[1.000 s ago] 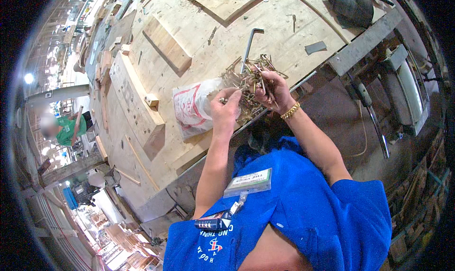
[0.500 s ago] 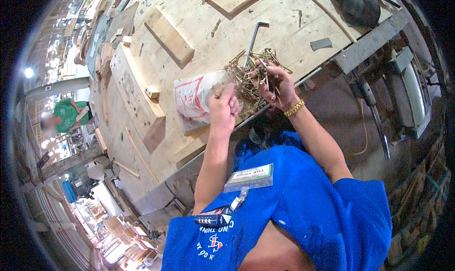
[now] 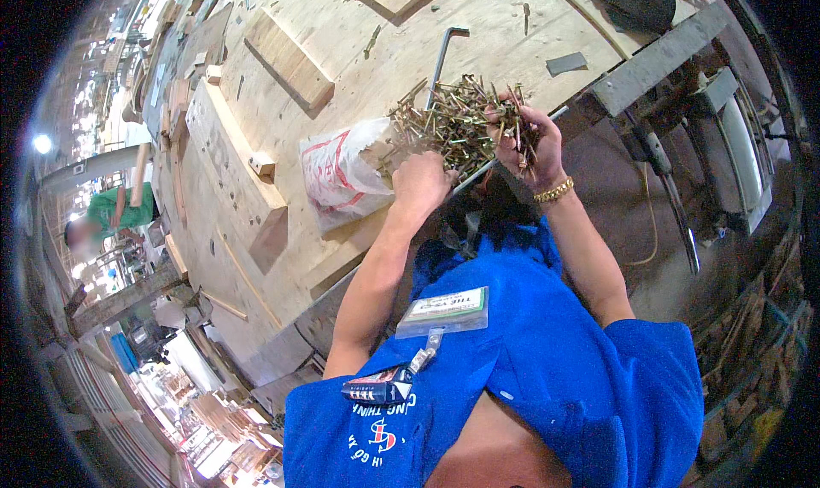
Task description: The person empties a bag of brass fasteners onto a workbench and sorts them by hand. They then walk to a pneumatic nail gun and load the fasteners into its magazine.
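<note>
A heap of long brassy screws (image 3: 453, 129) lies at the near edge of the wooden workbench (image 3: 376, 70), spilling from the mouth of a white plastic bag with red print (image 3: 342, 176). My right hand (image 3: 531, 151), a gold bracelet on its wrist, is raised at the right end of the heap, its fingers wrapped round a bunch of screws. At the bag's mouth my left hand (image 3: 423, 179) is curled palm down, its fingertips hidden against the heap. An L-shaped hex key (image 3: 440, 65) sticks out behind the screws.
A wooden block (image 3: 290, 61) and a long board (image 3: 231, 151) lie left of the heap. A small grey scrap (image 3: 566, 64) and a dark rolled cloth (image 3: 634, 1) are at the right. The bench's metal edge (image 3: 658, 70) runs there. A person in green (image 3: 124, 208) stands far left.
My left hand has moved from a raised fist down to the heap's near edge. My right hand has shifted right with its screws. More of the heap shows between my hands.
</note>
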The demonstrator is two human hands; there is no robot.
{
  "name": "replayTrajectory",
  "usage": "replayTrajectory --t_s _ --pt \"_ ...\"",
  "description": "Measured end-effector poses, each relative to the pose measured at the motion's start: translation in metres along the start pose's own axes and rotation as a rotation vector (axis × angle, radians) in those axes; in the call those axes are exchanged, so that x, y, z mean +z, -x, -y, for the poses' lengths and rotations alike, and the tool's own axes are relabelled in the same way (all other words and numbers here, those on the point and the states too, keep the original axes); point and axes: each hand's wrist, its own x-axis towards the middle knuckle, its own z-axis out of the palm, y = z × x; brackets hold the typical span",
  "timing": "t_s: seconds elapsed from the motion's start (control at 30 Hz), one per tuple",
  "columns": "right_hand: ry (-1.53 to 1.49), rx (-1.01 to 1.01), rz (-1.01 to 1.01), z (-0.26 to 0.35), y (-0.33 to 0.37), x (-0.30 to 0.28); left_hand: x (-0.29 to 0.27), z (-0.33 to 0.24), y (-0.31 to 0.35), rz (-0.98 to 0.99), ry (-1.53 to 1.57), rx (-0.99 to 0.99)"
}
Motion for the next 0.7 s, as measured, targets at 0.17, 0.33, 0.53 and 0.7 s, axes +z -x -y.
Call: replayTrajectory --t_s 0.17,0.33,0.53,0.7 --pt "-0.037 0.013 -0.054 -0.002 0.001 0.004 -0.002 0.002 -0.001 0.046 0.007 0.023" --pt "-0.086 0.063 -0.005 -0.004 0.001 0.003 -0.003 -0.002 0.005 -0.08 0.211 0.01" --pt "0.017 0.101 0.043 -0.008 -0.01 0.004 -0.018 0.043 0.006 0.201 1.668 0.201" --pt "0.108 0.143 0.011 -0.022 -0.012 0.019 -0.04 0.012 0.011 0.05 1.89 0.027"
